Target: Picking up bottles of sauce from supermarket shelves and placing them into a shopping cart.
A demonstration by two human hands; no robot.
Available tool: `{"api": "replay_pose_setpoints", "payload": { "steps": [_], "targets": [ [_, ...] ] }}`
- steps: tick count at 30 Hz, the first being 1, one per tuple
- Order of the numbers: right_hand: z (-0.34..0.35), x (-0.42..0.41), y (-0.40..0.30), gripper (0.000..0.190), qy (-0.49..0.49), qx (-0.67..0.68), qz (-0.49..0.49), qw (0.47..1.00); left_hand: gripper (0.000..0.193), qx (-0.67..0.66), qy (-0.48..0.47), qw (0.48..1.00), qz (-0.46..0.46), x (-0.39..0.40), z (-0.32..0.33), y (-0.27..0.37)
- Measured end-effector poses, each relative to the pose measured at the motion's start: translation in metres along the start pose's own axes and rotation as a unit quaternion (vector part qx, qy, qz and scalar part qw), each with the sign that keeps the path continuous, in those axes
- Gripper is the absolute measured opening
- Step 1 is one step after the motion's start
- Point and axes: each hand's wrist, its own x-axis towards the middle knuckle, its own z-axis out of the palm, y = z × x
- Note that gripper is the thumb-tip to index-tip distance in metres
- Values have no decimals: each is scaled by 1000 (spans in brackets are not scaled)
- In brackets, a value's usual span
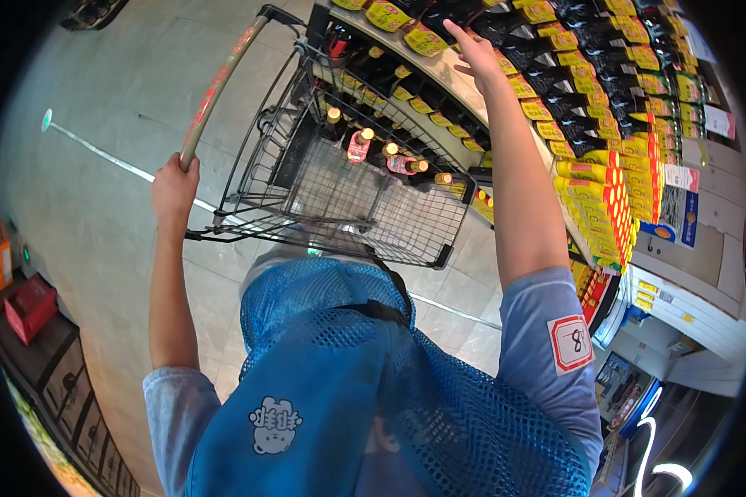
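My left hand (175,186) is closed around the near end of the handle (221,87) of a shopping cart. The cart's dark wire basket (410,227) is in front of me. Several dark bottles with gold caps (359,146) stand in a row along its shelf side, some with pink labels. My right hand (480,59) is stretched out over the edge of a store shelf (466,81), fingers apart and holding nothing. Its index finger points at dark bottles with yellow labels (427,38); whether it touches one I cannot tell.
A lower shelf holds more dark bottles (419,104). Yellow bottles with red caps (587,186) are packed at the shelf's right end, close to my right forearm. Price tags (681,177) stick out there. At far left, a red box (30,309) sits on a dark display unit (69,366).
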Motion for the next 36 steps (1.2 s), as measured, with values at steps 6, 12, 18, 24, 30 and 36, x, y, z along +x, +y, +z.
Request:
{"api": "replay_pose_setpoints", "payload": {
  "steps": [6,12,18,24,30,36],
  "targets": [
    [28,11,-22,110,70,26,67,995,33,5,-5,1000,-30,-2,-7,5],
    [45,9,-47,99,125,19,100,987,33,9,-3,1000,-30,0,-5,3],
    [52,15,-49,94,163,12,90,982,33,9,1,1000,-23,2,-1,0],
    [49,28,-40,72,153,3,115,981,33,11,8,1000,-14,5,4,-4],
    [56,32,-30,100,242,-121,107,957,32,0,18,1000,-14,4,-4,1],
    [50,21,-26,87,276,-31,139,950,28,4,4,1000,-28,6,-9,8]
  ]
}}
